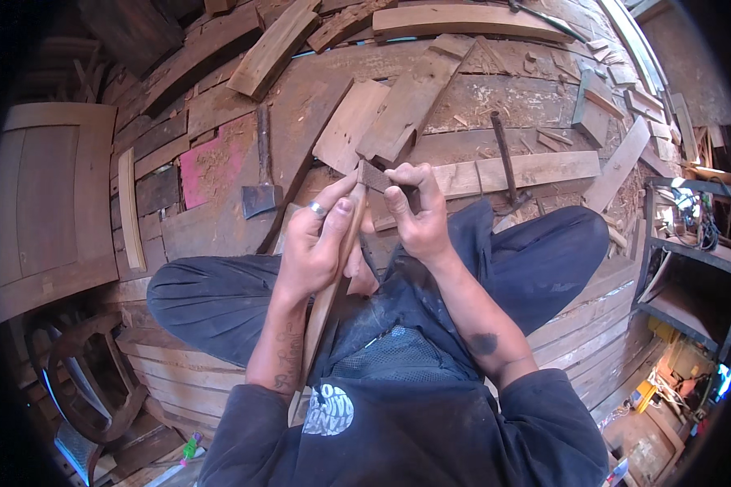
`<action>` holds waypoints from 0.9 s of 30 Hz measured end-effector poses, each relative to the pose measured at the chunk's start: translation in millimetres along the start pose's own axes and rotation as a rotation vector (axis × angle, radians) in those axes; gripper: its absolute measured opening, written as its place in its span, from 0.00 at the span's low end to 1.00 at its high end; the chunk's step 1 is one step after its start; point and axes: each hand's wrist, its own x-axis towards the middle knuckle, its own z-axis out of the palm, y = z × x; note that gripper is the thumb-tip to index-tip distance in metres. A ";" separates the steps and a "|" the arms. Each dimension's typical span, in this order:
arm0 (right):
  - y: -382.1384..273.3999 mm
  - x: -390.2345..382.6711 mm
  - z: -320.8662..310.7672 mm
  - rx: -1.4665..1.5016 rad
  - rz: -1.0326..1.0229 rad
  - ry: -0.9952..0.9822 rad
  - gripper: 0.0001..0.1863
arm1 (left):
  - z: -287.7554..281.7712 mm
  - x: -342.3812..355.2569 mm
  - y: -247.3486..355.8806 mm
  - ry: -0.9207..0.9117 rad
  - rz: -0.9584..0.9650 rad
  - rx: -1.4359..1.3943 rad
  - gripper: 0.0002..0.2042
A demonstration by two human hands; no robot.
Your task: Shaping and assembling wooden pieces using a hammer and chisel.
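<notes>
My left hand (310,252), with a ring on one finger, is closed around a long narrow wooden strip (325,316) that slants from my lap up to the fingertips. At the strip's far end, my right hand (421,215) pinches a small brown rectangular piece (374,178) with a grainy face between thumb and fingers. The brown piece lies against the strip's tip, and the left fingertips are beside it. Beyond the left hand lies a hatchet (261,174) with its head toward me. To the right of the right hand rests a hammer (503,154).
I sit cross-legged on a plank floor (191,357) strewn with shavings. Several boards lie ahead, including a thick plank (418,97) and a long board (536,172). A panelled wooden door (53,203) stands left, a curved wooden frame (77,369) lower left, a metal shelf (690,252) right.
</notes>
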 end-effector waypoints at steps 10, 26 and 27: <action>-6.7 -0.5 1.3 0.097 0.050 0.028 0.12 | 5.1 1.1 -4.9 -0.042 0.012 0.087 0.18; -4.1 -1.9 -4.0 0.000 0.020 0.001 0.13 | 4.7 -0.1 -12.2 -0.064 0.021 0.103 0.17; -13.2 5.2 -1.8 0.038 -0.038 0.010 0.13 | 3.6 -1.5 -14.3 -0.157 0.066 0.242 0.18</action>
